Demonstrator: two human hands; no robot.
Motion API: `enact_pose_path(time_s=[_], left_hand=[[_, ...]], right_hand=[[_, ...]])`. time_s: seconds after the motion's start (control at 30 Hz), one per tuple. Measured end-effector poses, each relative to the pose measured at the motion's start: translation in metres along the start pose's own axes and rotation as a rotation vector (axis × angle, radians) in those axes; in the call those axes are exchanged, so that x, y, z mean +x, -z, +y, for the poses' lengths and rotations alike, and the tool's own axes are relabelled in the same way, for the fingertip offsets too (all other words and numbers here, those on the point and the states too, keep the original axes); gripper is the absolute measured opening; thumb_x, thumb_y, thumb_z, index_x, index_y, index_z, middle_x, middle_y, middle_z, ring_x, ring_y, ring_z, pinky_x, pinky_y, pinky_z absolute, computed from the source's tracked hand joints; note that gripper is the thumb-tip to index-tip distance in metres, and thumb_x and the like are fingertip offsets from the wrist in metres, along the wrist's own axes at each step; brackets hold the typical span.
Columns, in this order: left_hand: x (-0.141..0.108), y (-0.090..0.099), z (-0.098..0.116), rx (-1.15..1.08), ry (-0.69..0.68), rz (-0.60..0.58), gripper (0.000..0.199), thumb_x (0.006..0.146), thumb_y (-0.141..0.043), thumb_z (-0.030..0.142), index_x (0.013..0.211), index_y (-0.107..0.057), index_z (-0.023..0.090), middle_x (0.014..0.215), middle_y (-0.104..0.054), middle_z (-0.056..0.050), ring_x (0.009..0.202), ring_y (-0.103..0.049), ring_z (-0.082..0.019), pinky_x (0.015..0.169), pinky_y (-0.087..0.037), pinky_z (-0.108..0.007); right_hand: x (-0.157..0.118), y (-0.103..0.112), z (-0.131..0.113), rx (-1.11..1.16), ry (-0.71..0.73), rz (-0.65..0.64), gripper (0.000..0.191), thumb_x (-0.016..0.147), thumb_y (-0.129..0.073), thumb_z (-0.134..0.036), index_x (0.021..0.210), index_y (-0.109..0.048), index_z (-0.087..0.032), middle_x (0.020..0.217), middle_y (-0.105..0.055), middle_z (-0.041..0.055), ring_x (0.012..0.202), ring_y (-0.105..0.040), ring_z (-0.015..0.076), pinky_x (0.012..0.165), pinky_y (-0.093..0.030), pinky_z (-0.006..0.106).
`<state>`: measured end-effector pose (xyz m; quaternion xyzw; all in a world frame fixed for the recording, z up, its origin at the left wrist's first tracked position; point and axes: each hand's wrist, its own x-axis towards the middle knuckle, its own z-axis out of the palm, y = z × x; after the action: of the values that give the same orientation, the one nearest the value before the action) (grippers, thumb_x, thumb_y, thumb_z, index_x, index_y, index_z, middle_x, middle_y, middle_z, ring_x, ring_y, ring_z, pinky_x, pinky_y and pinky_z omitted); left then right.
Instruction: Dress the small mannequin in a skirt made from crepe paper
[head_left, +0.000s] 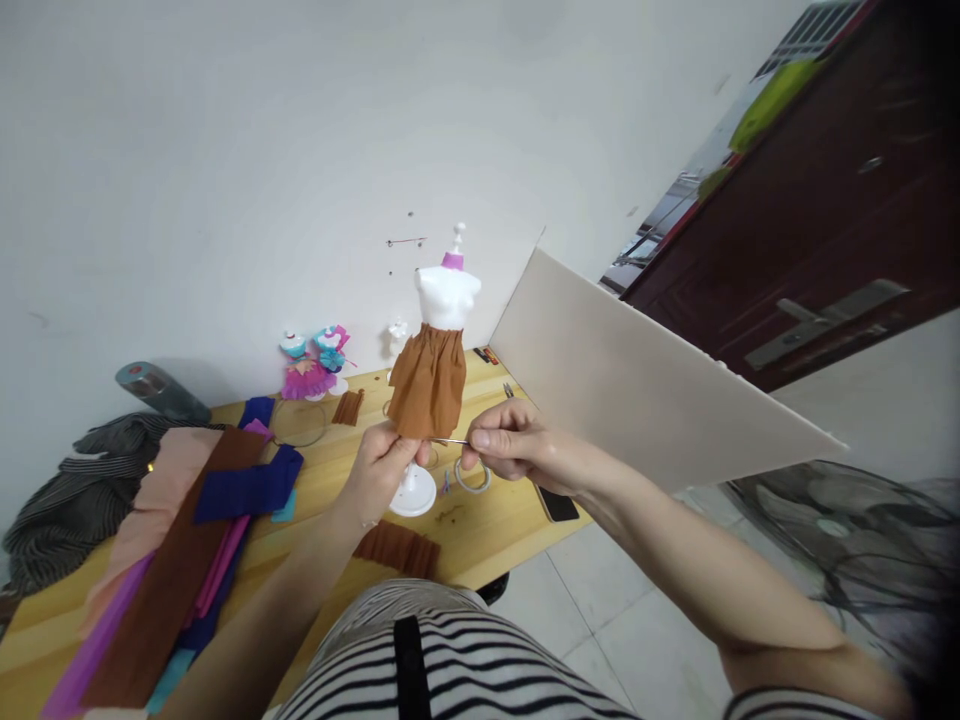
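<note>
Skirt hem, gripped in the left hand's fingers — apparently for steadiness — sits beside a needle the right hand pinches.

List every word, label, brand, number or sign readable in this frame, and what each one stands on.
No text can be read anywhere in this view.
Brown skirt and dress form: no lettering visible.
Bottle: a reddish mark on its end, too small to make out.
Black-and-orange items at the table's back: too small to tell whether they carry print.
Phone: dark face, nothing legible.
</note>
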<state>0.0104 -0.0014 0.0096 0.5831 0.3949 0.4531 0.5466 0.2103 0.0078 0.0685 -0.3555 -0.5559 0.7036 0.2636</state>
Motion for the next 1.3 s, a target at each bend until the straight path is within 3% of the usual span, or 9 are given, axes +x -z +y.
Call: enact_pose_path(time_s=[1.3], left_hand=[[-0.0008,-0.0023,0.0063,0.146,-0.003,0.018,0.029,0.081,-0.045,0.033,0.057,-0.052,0.019,0.050,-0.041,0.004,0.046,-0.035,-0.011,0.049,-0.027,-0.027]], right_hand=[[0.0050,-0.0068,-0.0014,-0.082,0.048,0.031,0.041,0.075,-0.070,-0.051,0.069,-0.070,-0.011,0.040,-0.035,-0.0097,0.036,-0.023,0.0038,0.037,-0.014,0.023]])
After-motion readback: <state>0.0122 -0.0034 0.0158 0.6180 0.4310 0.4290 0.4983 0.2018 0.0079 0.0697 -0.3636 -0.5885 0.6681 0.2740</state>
